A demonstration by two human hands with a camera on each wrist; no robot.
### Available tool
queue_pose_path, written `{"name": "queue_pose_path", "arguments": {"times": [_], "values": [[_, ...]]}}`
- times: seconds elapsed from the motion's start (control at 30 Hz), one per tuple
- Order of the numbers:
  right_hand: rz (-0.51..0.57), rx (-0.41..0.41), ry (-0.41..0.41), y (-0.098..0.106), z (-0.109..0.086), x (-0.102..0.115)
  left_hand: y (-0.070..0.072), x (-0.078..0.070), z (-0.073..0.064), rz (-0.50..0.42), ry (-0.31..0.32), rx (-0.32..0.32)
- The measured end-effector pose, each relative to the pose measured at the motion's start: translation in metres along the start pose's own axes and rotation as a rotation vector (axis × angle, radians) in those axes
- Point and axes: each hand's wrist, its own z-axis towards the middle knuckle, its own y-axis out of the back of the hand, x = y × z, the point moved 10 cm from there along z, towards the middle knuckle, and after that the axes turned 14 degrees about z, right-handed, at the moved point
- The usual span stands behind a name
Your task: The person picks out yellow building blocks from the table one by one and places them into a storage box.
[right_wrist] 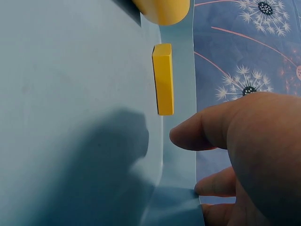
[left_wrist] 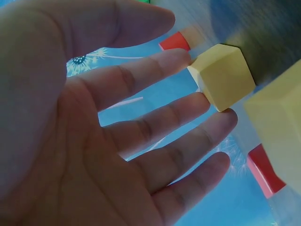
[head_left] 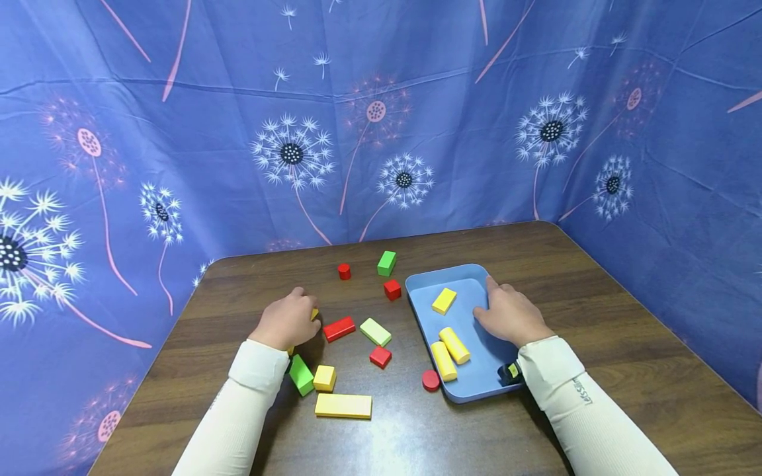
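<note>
My left hand [head_left: 287, 320] reaches down over the left of the table. In the left wrist view its fingers are extended, with the fingertips right at a yellow block [left_wrist: 226, 77] and the thumb held apart. A second yellow block [left_wrist: 277, 117] looms close to that camera. My right hand [head_left: 513, 316] is at the right side of the blue tray [head_left: 485, 390], its thumb over the inside and other fingertips by the rim. Inside the tray lie a flat yellow block [head_left: 444, 301] and two yellow cylinders [head_left: 455, 346]; the right thumb points towards the flat block, apart from it.
Between hand and tray lie a red bar [head_left: 339, 329], a light green block [head_left: 376, 332] and red pieces. Nearer are a green block [head_left: 301, 375], a yellow cube [head_left: 324, 379] and a long yellow block [head_left: 343, 406]. A red disc [head_left: 431, 380] sits beside the tray. A patterned blue curtain [head_left: 369, 165] hangs behind.
</note>
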Motion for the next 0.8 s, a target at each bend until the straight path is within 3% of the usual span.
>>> {"name": "queue_pose_path", "arguments": {"times": [0.53, 0.8], "values": [[-0.009, -0.001, -0.001, 0.0, -0.001, 0.001, -0.005, -0.002, 0.001, -0.018, -0.014, 0.01], [-0.008, -0.003, -0.003, 0.0, 0.0, 0.001, -0.012, -0.005, -0.003, -0.055, -0.031, 0.087]]}}
